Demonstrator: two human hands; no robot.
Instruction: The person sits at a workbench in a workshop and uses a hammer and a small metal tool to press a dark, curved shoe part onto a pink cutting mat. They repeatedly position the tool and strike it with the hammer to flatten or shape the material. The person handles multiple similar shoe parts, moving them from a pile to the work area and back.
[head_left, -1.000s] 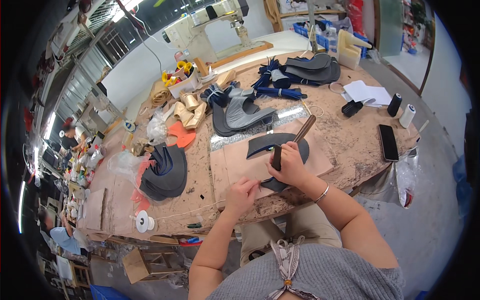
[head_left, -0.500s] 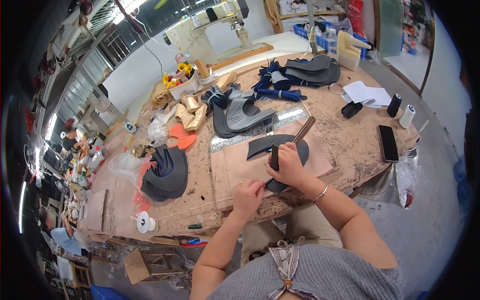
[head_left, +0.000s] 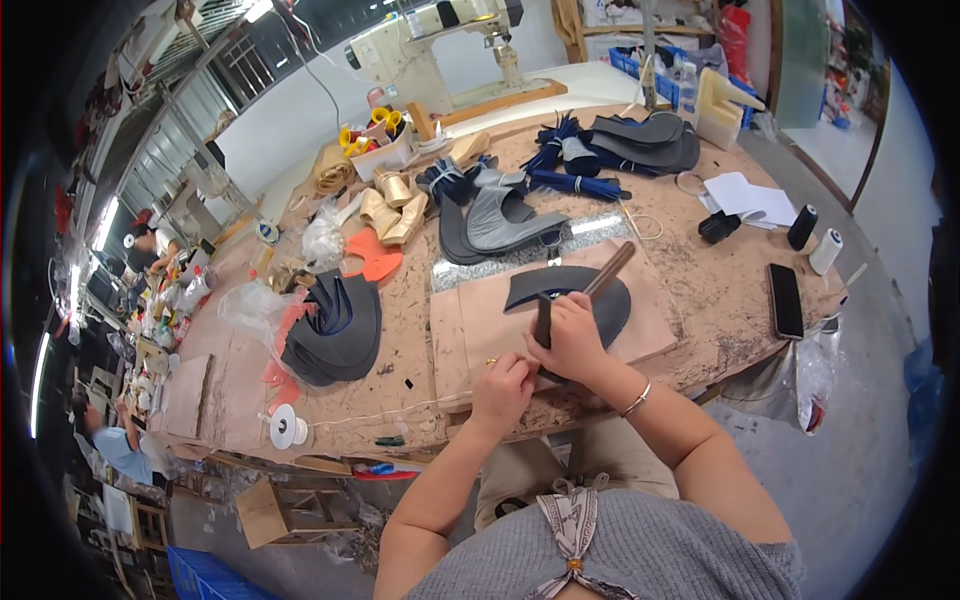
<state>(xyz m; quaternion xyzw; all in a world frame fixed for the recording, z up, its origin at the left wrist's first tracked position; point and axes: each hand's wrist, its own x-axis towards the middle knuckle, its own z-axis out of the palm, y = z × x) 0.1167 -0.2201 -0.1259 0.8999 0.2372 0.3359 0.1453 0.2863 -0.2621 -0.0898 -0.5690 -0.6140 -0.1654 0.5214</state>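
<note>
My right hand (head_left: 572,340) is closed round a hammer (head_left: 612,268), gripped close to its dark head, with the brown handle slanting up to the right. Under it a dark grey curved shoe-upper piece (head_left: 612,305) with a blue inner edge lies on a pale pinkish board (head_left: 475,335). My left hand (head_left: 503,392) is closed, fingertips pressed together at the piece's near edge, beside the right hand. What those fingertips pinch is too small and covered to make out.
Stacked grey pieces (head_left: 335,335) lie left, near a white thread spool (head_left: 288,427). More grey pieces (head_left: 510,222) and blue bundles (head_left: 578,185) lie beyond the board. A phone (head_left: 786,302) and thread cones (head_left: 803,228) stand right; a sewing machine (head_left: 430,55) is behind.
The view has shifted slightly, so the bench appears a little further right and higher. My left hand has come closer to the right one; the right still grips the hammer over the piece.
</note>
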